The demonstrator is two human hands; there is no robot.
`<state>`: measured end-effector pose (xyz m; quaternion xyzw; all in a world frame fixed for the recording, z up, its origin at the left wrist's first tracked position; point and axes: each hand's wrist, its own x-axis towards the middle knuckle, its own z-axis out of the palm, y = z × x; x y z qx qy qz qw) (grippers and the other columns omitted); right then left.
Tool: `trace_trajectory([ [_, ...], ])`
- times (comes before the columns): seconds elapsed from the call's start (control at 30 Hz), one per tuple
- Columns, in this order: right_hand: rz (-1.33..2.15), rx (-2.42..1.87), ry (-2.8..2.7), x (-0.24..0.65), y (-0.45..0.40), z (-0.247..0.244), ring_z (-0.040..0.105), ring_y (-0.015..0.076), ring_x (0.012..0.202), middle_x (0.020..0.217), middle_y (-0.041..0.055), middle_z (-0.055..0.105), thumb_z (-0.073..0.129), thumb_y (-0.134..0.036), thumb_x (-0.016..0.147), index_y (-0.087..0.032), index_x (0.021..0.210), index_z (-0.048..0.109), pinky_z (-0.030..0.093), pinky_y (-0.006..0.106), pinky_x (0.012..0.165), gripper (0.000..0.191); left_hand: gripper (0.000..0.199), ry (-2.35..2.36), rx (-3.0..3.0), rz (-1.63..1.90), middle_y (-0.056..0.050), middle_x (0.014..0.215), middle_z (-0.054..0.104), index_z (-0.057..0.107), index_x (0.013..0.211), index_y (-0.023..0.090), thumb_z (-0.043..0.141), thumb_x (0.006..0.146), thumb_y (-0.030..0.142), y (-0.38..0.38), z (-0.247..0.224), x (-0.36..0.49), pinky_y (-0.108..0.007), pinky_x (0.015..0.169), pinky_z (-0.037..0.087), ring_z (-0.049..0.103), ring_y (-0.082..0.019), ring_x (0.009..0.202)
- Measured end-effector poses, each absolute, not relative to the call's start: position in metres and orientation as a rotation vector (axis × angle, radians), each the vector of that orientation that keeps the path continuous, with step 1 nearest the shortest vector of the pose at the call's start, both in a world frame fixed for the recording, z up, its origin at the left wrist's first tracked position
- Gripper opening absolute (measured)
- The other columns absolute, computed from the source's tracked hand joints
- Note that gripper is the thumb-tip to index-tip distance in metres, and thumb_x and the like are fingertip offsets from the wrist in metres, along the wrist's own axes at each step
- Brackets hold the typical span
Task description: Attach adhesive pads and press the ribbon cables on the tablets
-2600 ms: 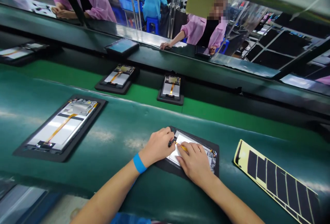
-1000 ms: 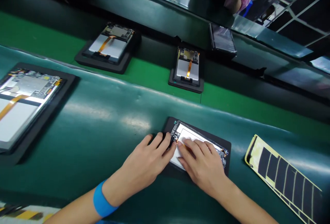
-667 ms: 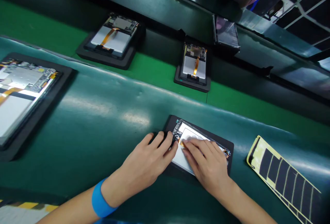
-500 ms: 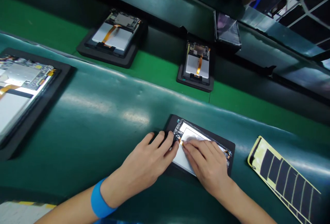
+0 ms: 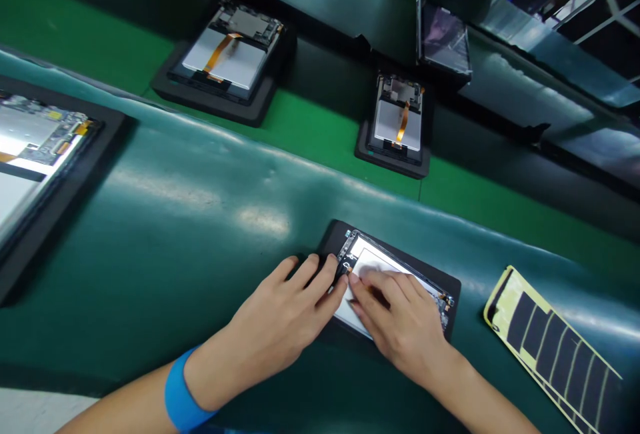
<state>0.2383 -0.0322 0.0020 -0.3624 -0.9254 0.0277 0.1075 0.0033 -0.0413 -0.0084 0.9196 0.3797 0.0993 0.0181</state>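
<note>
An opened tablet lies face down on a black foam pad, its pale inner side showing. At its left end rests my left hand, with the fingers spread and the fingertips touching the edge. My right hand reaches over the tablet from the right. Its thumb and fingers are pinched together beside my left thumb, close to a small orange strip. What sits between those right fingertips is hidden. A blue band circles my left wrist.
Another opened tablet lies at far left on its pad. Two more, one tablet and a smaller-looking tablet, stand on the green strip beyond. Yellow-edged sheets with black strips lie right. A clear-topped tray stands behind.
The camera view has shifted slightly. My right fingers have curled a little more at the tablet's left end. My left hand keeps its place on the edge.
</note>
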Motion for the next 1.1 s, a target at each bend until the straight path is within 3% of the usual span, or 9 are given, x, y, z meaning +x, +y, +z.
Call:
trace_trajectory([
  [0.27, 0.138, -1.100, -2.774, 0.239, -0.030, 0.008, 0.062, 0.0227, 0.100, 0.108, 0.0106, 0.071, 0.054, -0.025, 0.103, -0.015, 0.126, 0.067, 0.047, 0.036, 0.082, 0.028, 0.043, 1.166, 2.799, 0.344, -0.014, 0.133, 0.065, 0.062, 0.130, 0.017, 0.055, 0.088, 0.014, -0.040, -0.005, 0.001, -0.043, 0.091, 0.046, 0.059, -0.030, 0.113],
  [0.5, 0.053, -1.068, -2.847, 0.235, -0.034, 0.013, 0.060, 0.0253, 0.101, 0.113, 0.0116, 0.072, 0.049, -0.024, 0.105, -0.010, 0.128, 0.067, 0.044, 0.039, 0.086, 0.033, 0.043, 1.168, 2.789, 0.348, -0.014, 0.133, 0.065, 0.061, 0.131, 0.016, 0.053, 0.089, 0.013, -0.040, -0.007, 0.000, -0.044, 0.091, 0.046, 0.060, -0.031, 0.113],
  [0.7, -0.067, -0.956, -3.038, 0.238, -0.022, 0.028, 0.056, 0.0268, 0.113, 0.126, 0.0106, 0.070, 0.039, -0.031, 0.108, -0.012, 0.136, 0.062, 0.041, 0.042, 0.091, 0.041, 0.046, 1.151, 2.778, 0.369, -0.015, 0.133, 0.065, 0.059, 0.134, 0.015, 0.049, 0.089, 0.012, -0.039, -0.008, 0.000, -0.045, 0.091, 0.046, 0.060, -0.031, 0.113],
  [0.9, 0.110, -0.938, -3.017, 0.244, -0.014, 0.027, 0.060, 0.0254, 0.109, 0.121, 0.0119, 0.070, 0.042, -0.039, 0.108, -0.014, 0.133, 0.064, 0.046, 0.040, 0.087, 0.042, 0.050, 1.156, 2.775, 0.371, -0.014, 0.134, 0.064, 0.060, 0.134, 0.016, 0.054, 0.085, 0.012, -0.042, -0.009, 0.000, -0.045, 0.091, 0.045, 0.059, -0.032, 0.113],
  [1.1, 0.230, -0.942, -2.864, 0.251, -0.015, 0.022, 0.062, 0.0252, 0.107, 0.114, 0.0131, 0.070, 0.049, -0.032, 0.106, -0.010, 0.133, 0.062, 0.048, 0.039, 0.088, 0.037, 0.050, 1.158, 2.784, 0.368, -0.013, 0.135, 0.064, 0.060, 0.136, 0.017, 0.056, 0.086, 0.014, -0.043, -0.010, 0.000, -0.044, 0.090, 0.045, 0.059, -0.032, 0.114],
])
